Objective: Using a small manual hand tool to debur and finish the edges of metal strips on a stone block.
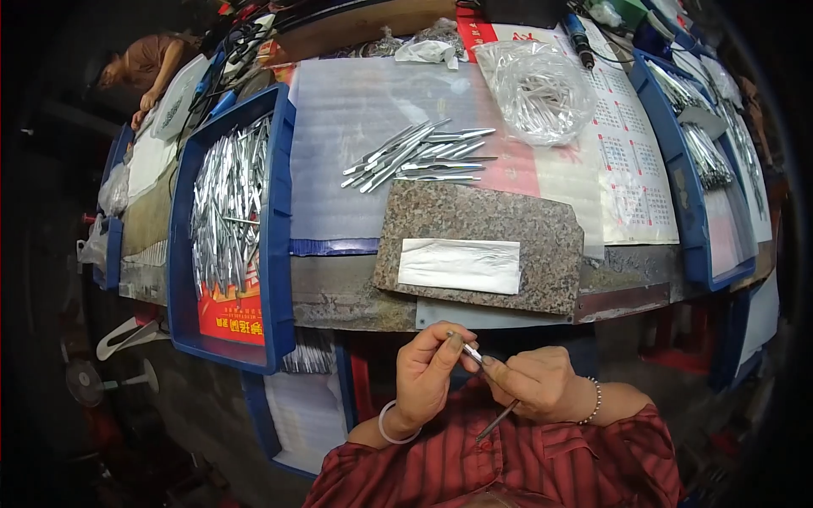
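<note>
Above my red striped shirt, a slim silvery metal piece (473,352) is pinched by the fingertips of my left hand (429,372). My right hand (540,379) is closed, its thumb and fingertip touching the near end of that piece. From beneath the right hand sticks out a thin dark rod (498,421), gripped in its fingers. Just beyond my hands lies a speckled granite slab (483,216) with a folded white cloth or paper (460,266) on it. Behind the slab is a loose pile of slim silvery metal pieces (415,154).
A blue tray (282,212) full of similar metal pieces stands at the left. Another blue tray (696,241) with bundled pieces is at the right. A clear plastic bag (542,93) of pieces lies at the back. A co-worker (152,68) sits at the far left.
</note>
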Demonstrator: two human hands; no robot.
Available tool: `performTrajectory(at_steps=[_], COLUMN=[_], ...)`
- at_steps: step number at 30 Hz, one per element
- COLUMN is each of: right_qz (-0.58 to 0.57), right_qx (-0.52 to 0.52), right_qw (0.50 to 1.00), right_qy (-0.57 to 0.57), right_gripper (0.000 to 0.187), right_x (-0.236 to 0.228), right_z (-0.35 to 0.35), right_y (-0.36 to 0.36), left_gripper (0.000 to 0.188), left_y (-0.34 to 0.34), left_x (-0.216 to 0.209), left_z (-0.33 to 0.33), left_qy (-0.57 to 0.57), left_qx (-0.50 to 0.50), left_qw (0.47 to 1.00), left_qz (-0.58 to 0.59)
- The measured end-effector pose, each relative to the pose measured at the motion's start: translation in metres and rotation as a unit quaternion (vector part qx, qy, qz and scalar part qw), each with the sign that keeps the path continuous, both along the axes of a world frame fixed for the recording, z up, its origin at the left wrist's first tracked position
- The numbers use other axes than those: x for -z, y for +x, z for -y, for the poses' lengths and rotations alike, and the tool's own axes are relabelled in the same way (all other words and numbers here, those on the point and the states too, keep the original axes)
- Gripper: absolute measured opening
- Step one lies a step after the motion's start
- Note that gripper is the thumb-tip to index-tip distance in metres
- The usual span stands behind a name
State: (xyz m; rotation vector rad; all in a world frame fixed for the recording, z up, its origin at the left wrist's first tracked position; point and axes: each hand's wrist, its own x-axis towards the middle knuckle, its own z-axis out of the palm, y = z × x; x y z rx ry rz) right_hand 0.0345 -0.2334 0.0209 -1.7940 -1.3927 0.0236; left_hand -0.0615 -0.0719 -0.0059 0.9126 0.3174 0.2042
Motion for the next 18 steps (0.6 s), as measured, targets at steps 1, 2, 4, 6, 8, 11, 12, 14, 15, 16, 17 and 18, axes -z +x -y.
performTrajectory(at_steps=[1,2,4,6,8,11,12,14,15,16,17,18], right_qz=[-0.014,-0.013,-0.262,-0.336,-0.261,-0.002,0.022,0.056,0.091,0.092,0.088,0.085], right_qx=[-0.011,-0.012,-0.032,-0.042,-0.046,-0.013,-0.015,-0.01,-0.004,-0.006,-0.018,-0.032], right_qw=[1.0,1.0,0.965,0.94,0.964,1.0,1.0,0.998,0.996,0.996,0.996,0.996], right_qy=[-0.008,-0.01,-0.013,-0.049,0.005,-0.004,0.008,-0.001,-0.009,-0.011,-0.005,0.0], right_gripper=[0.029,0.029,0.026,0.026,0.03,0.032,0.028,0.025,0.022,0.022,0.018,0.014], right_x=[-0.002,-0.003,-0.006,-0.006,0.001,-0.002,0.003,0.003,0.003,0.001,-0.001,-0.003], right_z=[0.0,0.001,0.004,0.005,0.003,-0.005,-0.006,-0.005,-0.004,-0.003,-0.003,-0.003], right_y=[0.002,0.004,0.009,0.011,0.007,-0.003,-0.005,-0.004,-0.003,0.0,0.004,0.007], left_gripper=[0.018,0.018,0.019,0.019,0.019,0.019,0.019,0.018,0.017,0.016,0.016,0.015], left_y=[-0.001,-0.001,-0.001,-0.002,-0.003,-0.003,-0.004,-0.004,-0.003,-0.003,-0.003,-0.003], left_x=[0.0,-0.001,-0.007,-0.01,-0.01,-0.009,-0.008,-0.007,-0.005,-0.005,-0.005,-0.006], left_z=[0.0,-0.001,-0.003,-0.006,-0.008,-0.008,-0.008,-0.006,-0.006,-0.006,-0.008,-0.013], left_qy=[0.001,-0.002,0.004,0.015,0.025,0.061,0.064,0.066,0.035,0.005,0.004,-0.013], left_qx=[-0.005,-0.006,-0.003,0.005,0.015,0.01,0.006,0.001,0.006,0.012,0.011,0.043], left_qw=[1.0,1.0,1.0,1.0,0.999,0.998,0.998,0.998,0.999,1.0,1.0,0.999], left_qz=[0.0,0.001,0.015,0.015,0.014,-0.005,-0.012,-0.018,-0.017,-0.017,-0.017,-0.028])
